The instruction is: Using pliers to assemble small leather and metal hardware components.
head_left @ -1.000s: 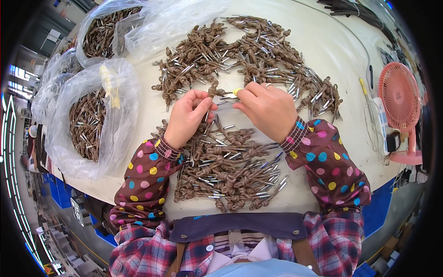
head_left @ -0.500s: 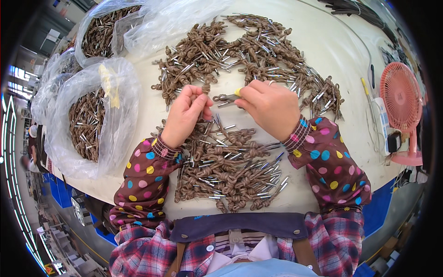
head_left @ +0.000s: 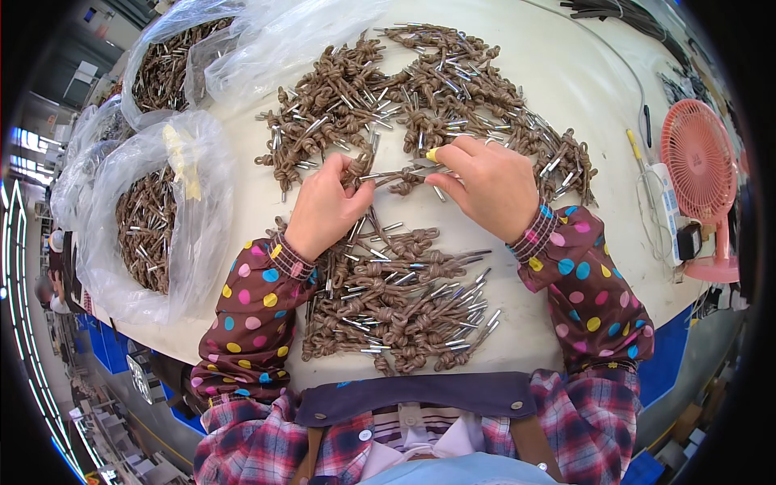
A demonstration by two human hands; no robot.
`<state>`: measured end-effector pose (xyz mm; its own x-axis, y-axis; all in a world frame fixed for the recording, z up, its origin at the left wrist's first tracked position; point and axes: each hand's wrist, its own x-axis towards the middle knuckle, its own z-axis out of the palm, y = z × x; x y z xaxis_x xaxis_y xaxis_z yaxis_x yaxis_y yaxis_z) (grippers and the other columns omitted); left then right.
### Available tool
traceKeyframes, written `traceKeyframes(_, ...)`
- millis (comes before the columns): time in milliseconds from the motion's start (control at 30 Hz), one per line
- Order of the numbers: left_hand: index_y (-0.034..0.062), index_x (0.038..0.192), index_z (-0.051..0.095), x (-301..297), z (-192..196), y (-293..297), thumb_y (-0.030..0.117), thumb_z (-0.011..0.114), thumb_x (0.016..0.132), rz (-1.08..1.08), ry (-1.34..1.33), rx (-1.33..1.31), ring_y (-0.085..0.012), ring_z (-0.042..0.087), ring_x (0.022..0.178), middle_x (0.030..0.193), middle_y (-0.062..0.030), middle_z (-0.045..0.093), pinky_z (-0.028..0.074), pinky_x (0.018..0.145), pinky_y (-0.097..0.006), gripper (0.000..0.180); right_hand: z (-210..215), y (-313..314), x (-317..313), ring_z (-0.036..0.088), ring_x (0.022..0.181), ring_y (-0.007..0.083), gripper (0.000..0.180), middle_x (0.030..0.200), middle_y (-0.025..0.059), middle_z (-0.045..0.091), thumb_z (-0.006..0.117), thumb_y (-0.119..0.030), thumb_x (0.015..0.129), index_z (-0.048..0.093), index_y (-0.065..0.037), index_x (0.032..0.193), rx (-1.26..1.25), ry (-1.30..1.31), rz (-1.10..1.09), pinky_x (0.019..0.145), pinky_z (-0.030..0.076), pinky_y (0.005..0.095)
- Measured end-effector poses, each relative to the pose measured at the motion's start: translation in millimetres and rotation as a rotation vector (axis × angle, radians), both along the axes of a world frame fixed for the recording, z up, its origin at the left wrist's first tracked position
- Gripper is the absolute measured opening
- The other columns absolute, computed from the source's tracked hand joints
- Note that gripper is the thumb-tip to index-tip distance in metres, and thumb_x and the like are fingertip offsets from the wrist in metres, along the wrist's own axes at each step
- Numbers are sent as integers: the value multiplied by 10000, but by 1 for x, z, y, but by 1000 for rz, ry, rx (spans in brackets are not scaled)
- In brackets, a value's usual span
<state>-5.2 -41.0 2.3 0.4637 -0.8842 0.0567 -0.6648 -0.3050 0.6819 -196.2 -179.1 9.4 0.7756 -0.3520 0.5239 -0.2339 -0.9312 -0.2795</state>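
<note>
My left hand [head_left: 330, 206] is closed, pinching a brown knotted cord [head_left: 374, 149] whose metal-tipped end sticks up past the fingers. My right hand [head_left: 493, 184] is closed too, thumb against fingers, on a small grey pointed metal tool [head_left: 423, 162]; a patch of yellow shows at the fingertips. Between the hands, more knotted cord with metal tips [head_left: 404, 178] lies by the tool's point. Beyond the hands spreads an arched pile of brown knotted cords [head_left: 339, 93]. Nearer my body, a second heap of the same cords [head_left: 404, 303] covers the table.
On the left stand clear plastic bags [head_left: 214, 234] filled with brown cords. A pink fan [head_left: 699, 162] is at the right, beside a white power strip [head_left: 664, 214] and a yellow-handled tool [head_left: 634, 145]. Dark strips [head_left: 622, 12] lie at the far right of the white table [head_left: 558, 73].
My right hand has shifted slightly right and down. The cord between the hands now shows its metal tips nearer the left hand, and a tip rises above the left fingers. The view has shifted slightly.
</note>
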Motion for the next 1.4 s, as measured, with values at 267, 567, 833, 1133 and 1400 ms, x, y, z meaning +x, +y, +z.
traceKeyframes(267,-5,990,483,2,0,9,144,655,826,-14,63,-92,-228,553,544,632,-101,561,437,539,-352,280,10,10,24,622,695,228,212,789,26,599,715,-292,794,629,-114,873,29,1,6,588,488,350)
traceKeyframes(567,23,988,580,4,5,19,87,678,863,-60,-29,-180,-75,463,627,723,-2,552,410,580,-241,172,8,18,31,648,772,267,226,809,47,618,696,-297,817,606,-92,844,143,141,97,632,518,376)
traceKeyframes(833,22,1033,553,8,-8,17,71,679,859,-91,-2,-229,-171,549,605,776,-93,596,444,570,-291,220,-8,17,42,634,714,248,203,765,26,607,714,-288,799,626,-110,842,71,59,69,589,489,372)
traceKeyframes(1133,7,1053,533,7,7,-7,265,657,880,-30,102,-264,-251,619,684,779,-105,629,488,676,-358,335,10,1,8,643,704,228,209,794,8,634,725,-285,802,646,-115,893,146,36,-67,586,491,341)
traceKeyframes(1400,11,943,684,1,15,-6,258,670,878,-231,-34,263,-169,620,690,801,-107,681,493,668,-301,256,-10,-3,5,646,763,271,248,849,53,628,709,-309,805,625,-110,928,193,64,7,640,512,383)
